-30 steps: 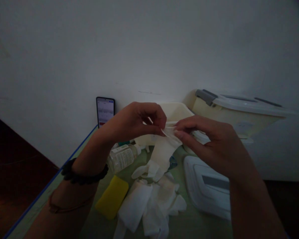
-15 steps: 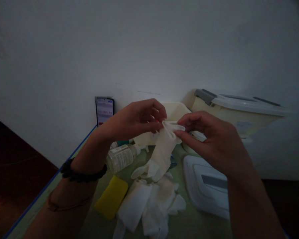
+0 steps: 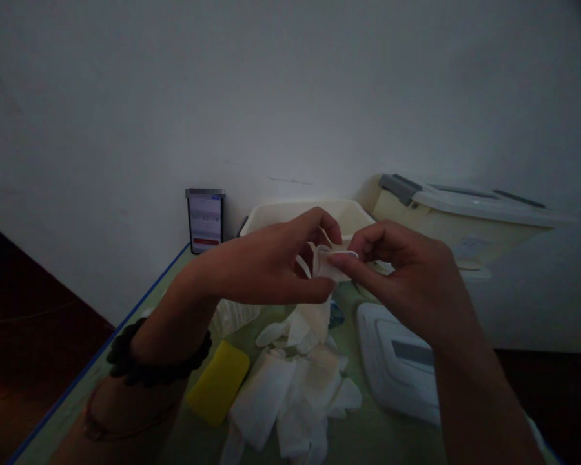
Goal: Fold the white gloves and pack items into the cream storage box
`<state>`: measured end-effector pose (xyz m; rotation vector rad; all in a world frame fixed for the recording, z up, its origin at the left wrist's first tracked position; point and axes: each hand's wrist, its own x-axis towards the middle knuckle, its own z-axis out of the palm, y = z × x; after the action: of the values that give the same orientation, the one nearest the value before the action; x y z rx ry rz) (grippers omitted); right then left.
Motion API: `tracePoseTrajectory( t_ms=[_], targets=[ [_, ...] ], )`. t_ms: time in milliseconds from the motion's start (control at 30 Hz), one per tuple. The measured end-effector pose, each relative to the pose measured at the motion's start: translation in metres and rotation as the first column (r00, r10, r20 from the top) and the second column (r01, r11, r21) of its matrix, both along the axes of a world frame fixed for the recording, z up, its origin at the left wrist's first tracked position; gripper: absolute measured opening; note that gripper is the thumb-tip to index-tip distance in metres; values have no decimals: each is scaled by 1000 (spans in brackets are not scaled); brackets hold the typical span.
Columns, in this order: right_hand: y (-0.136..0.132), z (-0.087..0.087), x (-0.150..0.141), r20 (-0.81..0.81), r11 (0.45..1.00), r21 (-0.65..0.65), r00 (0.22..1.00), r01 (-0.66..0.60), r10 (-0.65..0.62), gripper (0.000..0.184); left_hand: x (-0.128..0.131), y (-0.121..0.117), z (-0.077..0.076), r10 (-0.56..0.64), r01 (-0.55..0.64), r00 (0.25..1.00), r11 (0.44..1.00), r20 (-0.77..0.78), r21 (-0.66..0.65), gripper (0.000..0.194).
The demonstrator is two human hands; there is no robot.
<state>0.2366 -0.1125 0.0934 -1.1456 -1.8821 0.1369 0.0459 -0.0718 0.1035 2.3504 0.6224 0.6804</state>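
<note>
A plain greyish-white wall filled the background, marked by a thin dark scuff. The pale green counter stood against it, trimmed with a blue edge. Dim light left the reddish-brown floor at the left mostly in shadow.

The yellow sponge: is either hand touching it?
No, the yellow sponge lies on the green tabletop, while the left hand and the right hand are both at a white glove.

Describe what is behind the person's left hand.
Behind the left hand is a cream tub: its far rim and inner wall show, while its floor and most of its front are covered. Part of a clear bottle shows too; the rest is hidden.
</note>
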Motion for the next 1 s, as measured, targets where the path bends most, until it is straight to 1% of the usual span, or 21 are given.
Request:
tracePoseTrajectory(
  t_ms=[100, 267, 367, 467, 567, 667, 733, 800, 900, 1000],
  targets=[
    [1, -1, 5, -47, 1000, -20, 999, -24, 23, 20, -2, 6, -1, -17, 18, 999, 1000, 47, -12, 23],
    [2, -1, 16, -173, 992, -61, 980, -114, 102, 14, -4, 11, -1, 33, -20, 982, 997, 185, -72, 15],
    [1, -1, 19, -232, 979, -87, 959, -186, 162, 12, -4, 11, 0, 39, -35, 976, 999, 212, -21, 11],
    [0, -1, 19, -282, 970, -91, 940, -225, 191, 13, -3, 11, -1, 52, -65, 964, 997, 260, 41, 9],
    [-1, 0, 18, -306, 963, -77, 926, -256, 222, 12, -3, 10, -1, 38, -55, 970, 996, 242, 64, 8],
    [-1, 0, 18, -305, 957, -65, 919, -281, 250, 10, -3, 9, -1, 49, -68, 980, 993, 192, 95, 12],
    [-2, 1, 19, -291, 955, -66, 921, -289, 258, 8, -2, 9, -1, 76, -94, 980, 991, 184, 96, 19],
    [-2, 2, 21, -263, 955, -66, 928, -289, 263, 6, -2, 10, 0, 109, -126, 977, 988, 185, 87, 23],
    [-3, 3, 24, -216, 953, -61, 936, -297, 278, 4, -2, 11, 0, 147, -168, 971, 980, 189, 102, 19],
    [-3, 3, 30, -159, 942, -87, 938, -325, 309, 5, -3, 12, 0, 157, -181, 973, 974, 169, 137, 14]
  ],
)
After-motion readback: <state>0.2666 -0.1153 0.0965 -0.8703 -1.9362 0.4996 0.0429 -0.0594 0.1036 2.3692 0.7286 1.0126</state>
